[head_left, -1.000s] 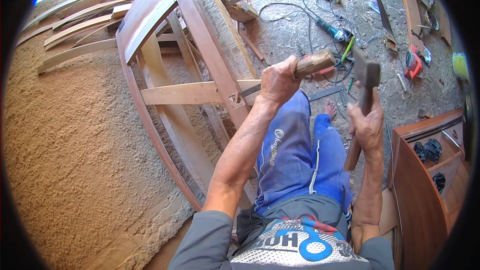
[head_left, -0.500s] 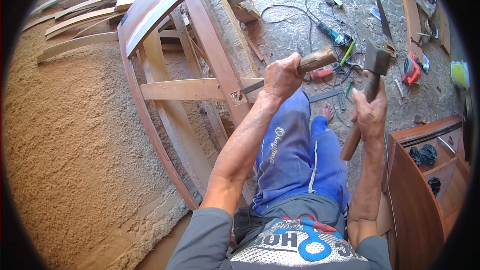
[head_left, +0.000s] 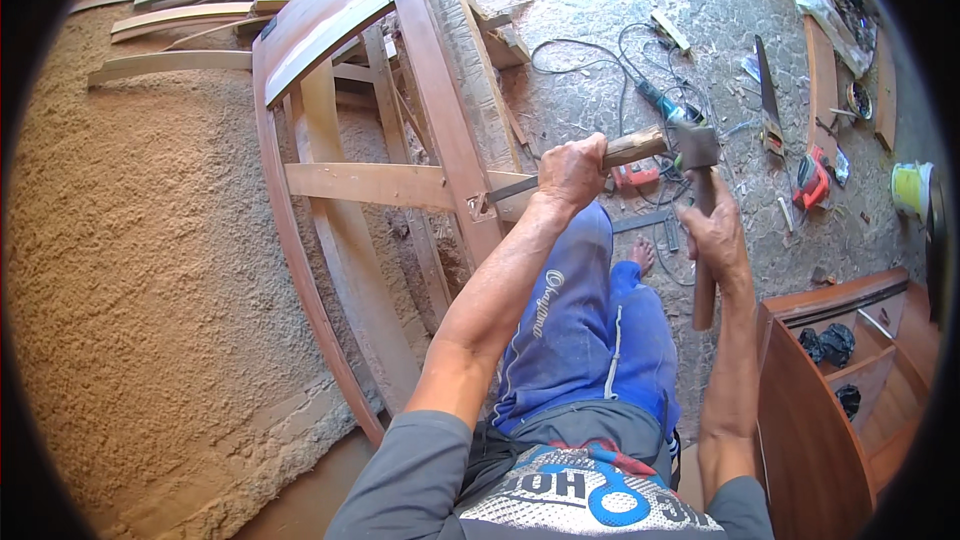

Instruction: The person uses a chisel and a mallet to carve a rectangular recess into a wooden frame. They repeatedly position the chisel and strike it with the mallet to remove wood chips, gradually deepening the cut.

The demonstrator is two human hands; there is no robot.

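Observation:
My left hand (head_left: 572, 172) is closed around a chisel with a rough wooden handle (head_left: 632, 148). Its dark blade (head_left: 515, 187) angles down to a small cut (head_left: 478, 204) in a reddish-brown stile of a curved wooden frame (head_left: 440, 100). A pale cross rail (head_left: 365, 183) runs behind that stile. My right hand (head_left: 715, 235) grips a hammer upright, its dark metal head (head_left: 697, 145) just beside the end of the chisel handle; whether they touch I cannot tell.
Sawdust (head_left: 150, 270) covers the left side, under curved offcuts (head_left: 195, 25). On the concrete floor lie a corded grinder (head_left: 655, 100), a handsaw (head_left: 767, 90) and a red power tool (head_left: 812, 180). A bucket (head_left: 910, 190) and a wooden cabinet (head_left: 815, 410) stand at right.
My right hand has swung the hammer leftward, bringing its head to the chisel handle's end. My left hand stays on the chisel at the frame. The whole view has shifted slightly.

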